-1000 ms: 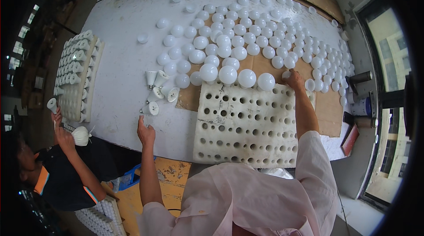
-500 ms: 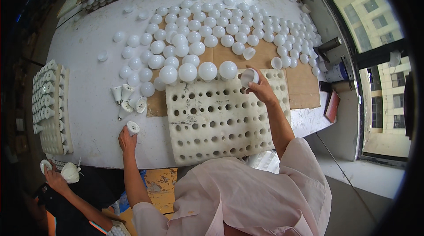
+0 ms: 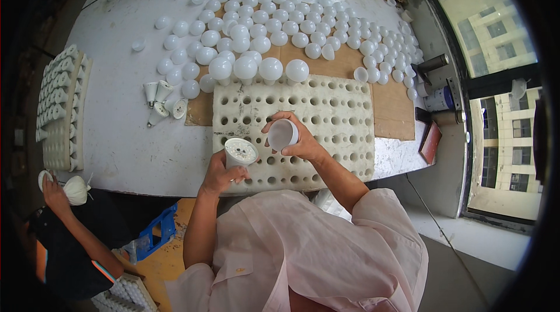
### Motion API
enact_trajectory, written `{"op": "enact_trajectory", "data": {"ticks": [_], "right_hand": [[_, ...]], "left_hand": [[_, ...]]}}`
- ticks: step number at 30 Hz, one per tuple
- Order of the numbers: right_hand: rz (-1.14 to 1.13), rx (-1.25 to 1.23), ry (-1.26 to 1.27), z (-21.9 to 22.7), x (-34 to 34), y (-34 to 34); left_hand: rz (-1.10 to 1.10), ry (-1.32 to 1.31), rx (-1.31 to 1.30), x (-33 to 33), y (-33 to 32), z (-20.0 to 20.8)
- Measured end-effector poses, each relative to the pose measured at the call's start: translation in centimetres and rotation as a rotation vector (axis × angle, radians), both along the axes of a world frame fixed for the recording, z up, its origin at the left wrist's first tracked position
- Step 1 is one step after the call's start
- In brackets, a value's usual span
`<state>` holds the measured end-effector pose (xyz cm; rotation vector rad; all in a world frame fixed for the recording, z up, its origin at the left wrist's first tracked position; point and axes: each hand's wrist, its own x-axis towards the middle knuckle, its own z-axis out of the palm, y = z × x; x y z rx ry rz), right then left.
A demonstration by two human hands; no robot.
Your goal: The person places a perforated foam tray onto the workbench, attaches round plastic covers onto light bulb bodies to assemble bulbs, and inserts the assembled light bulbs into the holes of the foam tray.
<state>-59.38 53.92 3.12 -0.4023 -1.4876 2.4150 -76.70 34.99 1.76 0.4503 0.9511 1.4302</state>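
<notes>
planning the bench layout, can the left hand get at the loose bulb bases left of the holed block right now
Probably not to grasp: the left hand holds another bulb base, though nothing seems to block its way to the loose bases.

A person in a soft, pale pink shirt (image 3: 332,245) with short sleeves

The shirt is one plain colour, looks thin, and is full of wrinkles and folds. The left sleeve (image 3: 195,288) and the right sleeve (image 3: 389,224) are wide and loose, and they leave the lower arms (image 3: 200,227) bare. On the left side of the chest there looks to be a pocket (image 3: 232,260), with a tiny orange-yellow mark (image 3: 240,270) on it. The shirt's front opens at the neck. The left hand (image 3: 220,175) and right hand (image 3: 300,141) are bare.
</notes>
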Motion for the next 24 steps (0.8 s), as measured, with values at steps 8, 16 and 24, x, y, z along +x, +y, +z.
{"op": "enact_trajectory", "data": {"ticks": [8,16,24], "right_hand": [[0.055,-0.055,0.09,-0.9,-0.3,-2.2],[0.078,-0.09,0.066,-0.7,0.0,-3.0],[0.176,0.31,-0.007,0.4,-0.1,-2.7]], "left_hand": [[-0.055,-0.027,0.088,2.0,-0.5,-0.2],[-0.055,0.019,0.062,2.3,-1.6,-0.4],[-0.056,0.038,-0.008,2.2,-2.3,0.5]]}}
